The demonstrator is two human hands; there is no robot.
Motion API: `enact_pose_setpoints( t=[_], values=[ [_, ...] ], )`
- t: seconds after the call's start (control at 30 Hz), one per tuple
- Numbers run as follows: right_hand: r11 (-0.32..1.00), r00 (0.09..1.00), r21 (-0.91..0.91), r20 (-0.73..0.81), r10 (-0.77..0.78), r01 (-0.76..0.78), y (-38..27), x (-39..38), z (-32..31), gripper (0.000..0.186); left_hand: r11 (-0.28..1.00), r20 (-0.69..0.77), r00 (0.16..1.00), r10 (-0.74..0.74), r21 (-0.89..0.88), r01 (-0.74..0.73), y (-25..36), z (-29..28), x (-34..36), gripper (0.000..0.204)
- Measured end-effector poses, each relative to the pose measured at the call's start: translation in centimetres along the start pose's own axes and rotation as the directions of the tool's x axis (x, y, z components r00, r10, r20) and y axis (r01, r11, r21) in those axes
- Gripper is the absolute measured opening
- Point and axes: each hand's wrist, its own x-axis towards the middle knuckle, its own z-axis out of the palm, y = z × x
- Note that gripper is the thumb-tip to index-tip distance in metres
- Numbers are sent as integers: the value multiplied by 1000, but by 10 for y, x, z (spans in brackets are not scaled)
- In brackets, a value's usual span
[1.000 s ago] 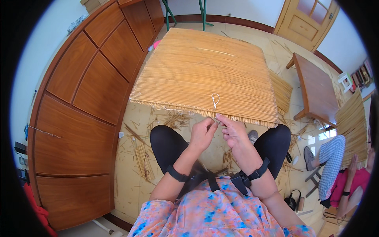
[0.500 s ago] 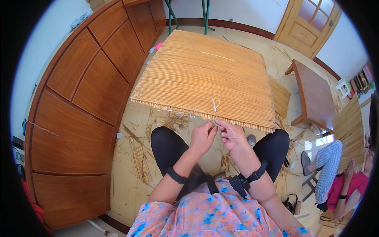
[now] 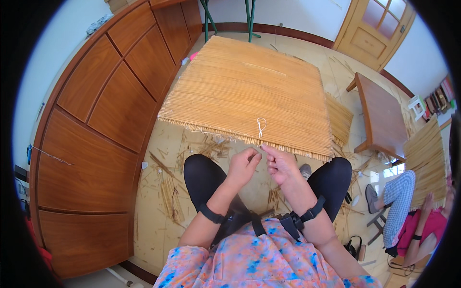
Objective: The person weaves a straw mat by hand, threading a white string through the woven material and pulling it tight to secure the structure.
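Head view shows us, at the fingers, our right hand (image 3: pixel 282 165) with thumb and forefinger together at the near edge of the stick mat (image 3: pixel 230 96), a little right of that edge's middle; the other fingers curl toward the palm. We cannot tell what, if anything, they pinch. Just beside it, our left hand (image 3: pixel 243 168) has thumb and forefinger drawn together below the same edge, and whether a thread runs between them is too small for us to tell.

A white string loop (image 3: pixel 261 133) lies on the mat just above our right fingertips. Nearer the far edge we see one thin pale stick (image 3: pixel 264 68). The mat spreads out ahead of our knees (image 3: pixel 204 173), its near edge bristling with stick ends.

Past the mat's right edge, a second stick mat (image 3: pixel 338 115) pokes out lower down, with a low wooden table (image 3: pixel 384 115) beyond. Loose sticks (image 3: pixel 163 163) litter the tiled floor (image 3: pixel 153 230) under the near edge. Farther right, a co-worker's hand (image 3: pixel 426 201) rests against another stick mat (image 3: pixel 425 163). Beyond the left edge stands a brown cabinet (image 3: pixel 86 158).
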Motion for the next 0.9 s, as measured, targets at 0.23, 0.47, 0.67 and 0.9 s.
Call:
enact_pose_setpoints(
  t=[0.23,0.47,0.67,0.9],
  values=[
    [999,999,-10,9,-52,52,6,10,-6,29,975,39,998,46,214,-54,2,-4,3,14],
    [996,998,61,6,-61,61,-2,-3,5,27,996,-115,992,46,80,-37,4,-9,3,12],
    [993,992,5,40,-117,117,-17,1,-4,35,403,-162,628,761,877,-261,55,-41,1,29],
    [980,969,72,149,-196,187,-47,-7,-4,38,88,223,650,727,908,-409,97,-90,82,33]
  ],
)
